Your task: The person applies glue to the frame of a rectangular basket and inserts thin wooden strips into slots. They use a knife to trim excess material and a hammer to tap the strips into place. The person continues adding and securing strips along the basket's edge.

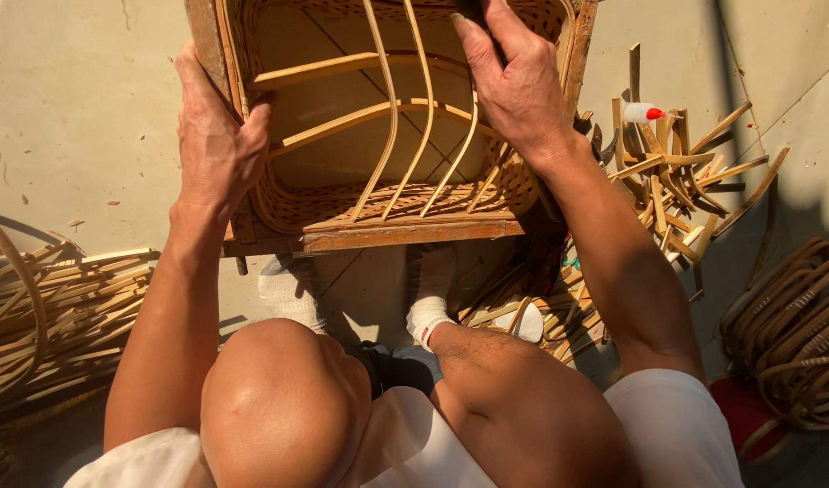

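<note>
A woven rattan basket frame [405,203] on a wooden base rests in front of my knees, its open side facing me, with several bent cane ribs [392,117] crossing the opening. My left hand [217,145] grips the frame's left wooden edge. My right hand [514,77] presses on the upper right of the weave, fingers closed over a dark object that is mostly hidden. My bare knees and white socks show below the frame.
Loose cane strips [62,307] lie bundled at the left. Scrap wood pieces [677,181] and a small white glue bottle with a red cap [643,112] lie at the right. Coiled rattan [790,334] sits at the far right on the pale tiled floor.
</note>
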